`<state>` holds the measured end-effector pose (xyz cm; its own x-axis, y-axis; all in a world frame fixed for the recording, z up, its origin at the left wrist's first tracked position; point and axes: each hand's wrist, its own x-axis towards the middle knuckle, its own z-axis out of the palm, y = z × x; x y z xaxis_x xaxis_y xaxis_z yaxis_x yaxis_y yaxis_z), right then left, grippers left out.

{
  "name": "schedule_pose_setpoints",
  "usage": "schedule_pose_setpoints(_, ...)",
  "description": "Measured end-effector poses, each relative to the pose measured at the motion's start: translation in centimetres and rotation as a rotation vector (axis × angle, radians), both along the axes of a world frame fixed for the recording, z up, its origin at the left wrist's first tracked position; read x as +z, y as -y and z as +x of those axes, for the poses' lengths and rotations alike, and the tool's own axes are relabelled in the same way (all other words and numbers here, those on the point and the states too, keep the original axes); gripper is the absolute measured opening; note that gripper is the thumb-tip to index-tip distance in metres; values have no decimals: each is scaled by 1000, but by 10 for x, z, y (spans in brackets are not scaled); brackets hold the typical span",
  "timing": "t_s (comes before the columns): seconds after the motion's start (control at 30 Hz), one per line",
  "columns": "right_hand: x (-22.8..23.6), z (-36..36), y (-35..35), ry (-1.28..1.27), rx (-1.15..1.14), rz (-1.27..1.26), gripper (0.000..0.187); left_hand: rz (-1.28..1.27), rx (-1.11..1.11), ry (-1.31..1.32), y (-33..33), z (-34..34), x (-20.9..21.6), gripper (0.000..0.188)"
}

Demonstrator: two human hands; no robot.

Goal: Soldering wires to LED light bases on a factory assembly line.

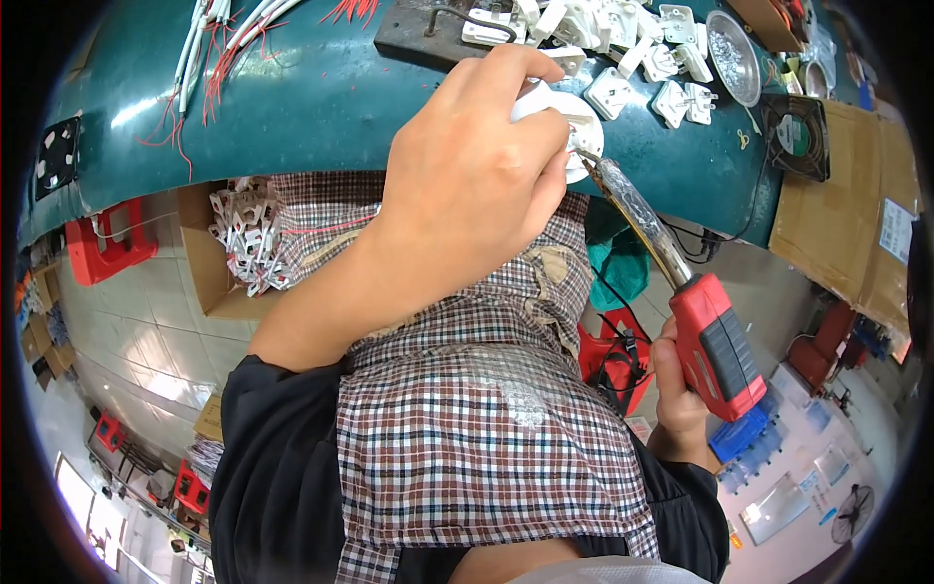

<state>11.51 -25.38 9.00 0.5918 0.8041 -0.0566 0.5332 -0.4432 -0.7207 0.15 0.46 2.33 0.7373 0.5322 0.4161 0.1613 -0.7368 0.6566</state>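
Note:
My left hand [477,146] reaches across to the bench's front edge, its fingers closed round a round white plastic piece [587,129]. The hand hides part of that piece. In my right hand [673,394] is a soldering iron [718,341] with a red and black handle and a long, worn metal barrel. Its tip points up and left and meets the white piece or lies just short of it; I cannot tell which. Beyond my left hand lie loose white plug parts [609,92], some with metal pins.
A dark metal block [413,34] and a round metal dish [733,58] stand on the green bench [321,107]. White cables with red wire ends [185,73] lie at the far left. A small fan [796,136] is at right, near cardboard [842,195]. Below sits a box of white parts [255,238].

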Motion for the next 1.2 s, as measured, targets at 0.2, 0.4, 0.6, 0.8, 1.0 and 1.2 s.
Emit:
schedule_pose_setpoints(0.2,5,4,-6,10,40,8,22,-20,-25,3,-3,0,0,10)
schedule_pose_setpoints(0.4,13,5,-12,47,72,20,21,-44,-37,-3,-2,0,-1,10)
schedule_pose_setpoints(0.6,17,9,-11,130,138,8,21,-48,-39,7,-4,0,-2,11)
schedule_pose_setpoints(0.8,17,0,-3,-4,-60,-11,20,-42,-44,14,-5,0,-2,11)
schedule_pose_setpoints(1.0,12,4,-7,38,38,11,20,-50,-46,11,-5,0,-2,11)
schedule_pose_setpoints(1.2,8,5,-3,78,82,31,23,-62,-52,11,-5,0,-1,11)
